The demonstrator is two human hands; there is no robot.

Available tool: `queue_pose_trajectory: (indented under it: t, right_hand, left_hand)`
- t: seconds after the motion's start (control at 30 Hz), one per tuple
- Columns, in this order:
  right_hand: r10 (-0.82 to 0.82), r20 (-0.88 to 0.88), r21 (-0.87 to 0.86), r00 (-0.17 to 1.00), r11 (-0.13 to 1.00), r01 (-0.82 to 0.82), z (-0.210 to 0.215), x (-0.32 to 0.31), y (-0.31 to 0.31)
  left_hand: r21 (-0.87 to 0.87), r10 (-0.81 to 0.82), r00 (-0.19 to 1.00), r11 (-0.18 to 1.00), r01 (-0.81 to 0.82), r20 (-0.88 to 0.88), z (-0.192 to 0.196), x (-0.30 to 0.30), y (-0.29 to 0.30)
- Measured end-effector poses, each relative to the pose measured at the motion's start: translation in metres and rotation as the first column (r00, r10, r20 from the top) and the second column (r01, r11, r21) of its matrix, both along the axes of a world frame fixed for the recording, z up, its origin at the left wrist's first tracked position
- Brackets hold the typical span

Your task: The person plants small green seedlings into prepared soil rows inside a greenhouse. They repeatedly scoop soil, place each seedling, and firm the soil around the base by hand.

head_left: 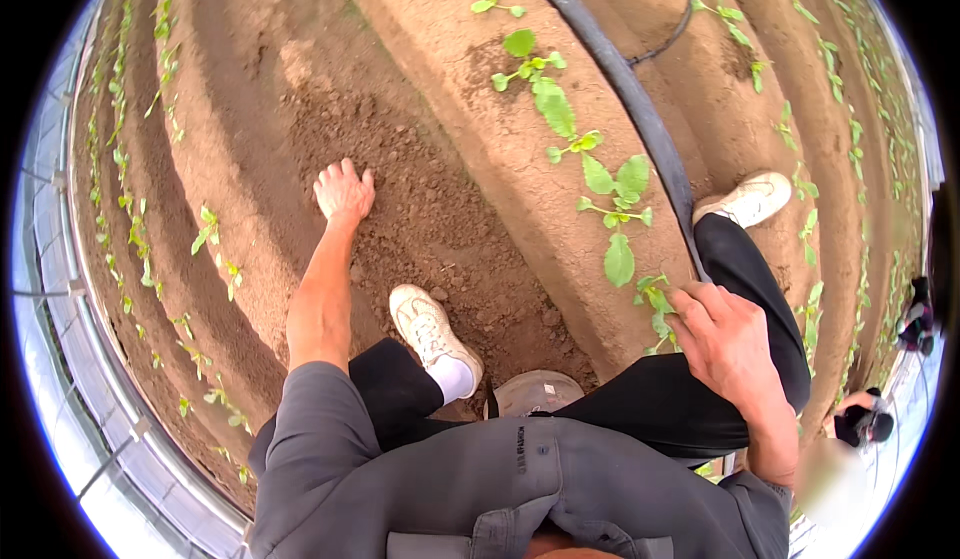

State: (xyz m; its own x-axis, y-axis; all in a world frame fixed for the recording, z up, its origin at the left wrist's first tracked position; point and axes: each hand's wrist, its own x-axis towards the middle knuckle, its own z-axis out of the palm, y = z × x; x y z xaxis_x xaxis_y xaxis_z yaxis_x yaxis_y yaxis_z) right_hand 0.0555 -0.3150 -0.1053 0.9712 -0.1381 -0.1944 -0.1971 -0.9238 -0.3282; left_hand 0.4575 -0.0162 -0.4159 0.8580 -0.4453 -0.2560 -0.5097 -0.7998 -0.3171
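Tending, it seems: right hand (722,344) at a small leafy green seedling (656,299), can't tell its grip; left hand (343,195) released, over crumbly brown soil (425,204). Next likely needs gentleness.

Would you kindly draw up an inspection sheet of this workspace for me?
Surface: brown soil ridge beside a loose-soil furrow.
Job's things: leafy seedlings in a row along the ridge.
Clutter: rounded pale object between the legs, kind unclear.
Hands: left hand open at the furrow, contact unclear; right hand at the row's nearest seedling, grip unclear.
Cables: nothing seen; dark hose with a thin branch line.
Surroundings: further planted rows, pale framed wall, other people.
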Motion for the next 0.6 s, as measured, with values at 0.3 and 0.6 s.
queue_pose_trajectory:
  t: [0.3,0.6]
  right_hand:
    - [0.059,0.157,0.023,0.986,0.998,-0.063,-0.009,-0.027,-0.014]
    - [0.038,0.222,-0.012,0.974,0.999,-0.036,-0.025,-0.039,-0.016]
  left_hand:
    - [-0.148,0.243,0.927,0.945,-0.293,-0.286,-0.023,-0.123,-0.001]
    - [-0.174,0.092,0.149,-0.396,-0.902,-0.985,0.0,-0.065,0.001]
